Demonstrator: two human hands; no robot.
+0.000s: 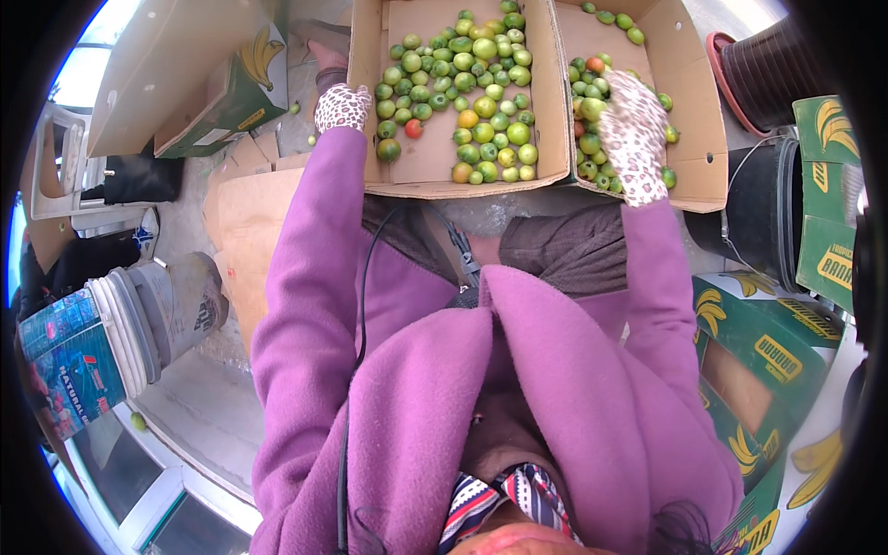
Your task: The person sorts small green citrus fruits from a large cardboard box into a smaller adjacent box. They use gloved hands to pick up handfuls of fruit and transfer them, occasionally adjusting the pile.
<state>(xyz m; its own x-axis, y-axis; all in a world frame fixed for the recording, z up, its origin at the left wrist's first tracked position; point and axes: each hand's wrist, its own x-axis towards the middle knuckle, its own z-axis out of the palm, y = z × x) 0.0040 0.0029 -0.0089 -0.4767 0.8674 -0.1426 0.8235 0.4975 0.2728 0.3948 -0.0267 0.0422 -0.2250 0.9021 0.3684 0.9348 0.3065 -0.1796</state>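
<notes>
My left hand (343, 109), in a leopard-print glove, grips the left wall of a cardboard box (458, 189). Loose in that box lie many small tomatoes (463, 61), mostly green, with a red tomato (413, 128) and a few orange ones. A second cardboard box (694, 163) stands against its right side. Inside the second box, my right hand (633, 128), gloved alike and slightly blurred, is over a cluster of green tomatoes (590, 143). A reddish tomato (594, 64) shows just beyond its fingers. Those fingertips are hidden, so whether they hold a tomato is unclear.
An open banana carton (215, 128) stands at left, near flattened cardboard (243, 201). Plastic buckets (173, 298) lie at lower left. On the right are a black bucket (753, 208), stacked brown pots (770, 76) and green banana cartons (756, 347). A stray tomato (294, 109) is on the floor.
</notes>
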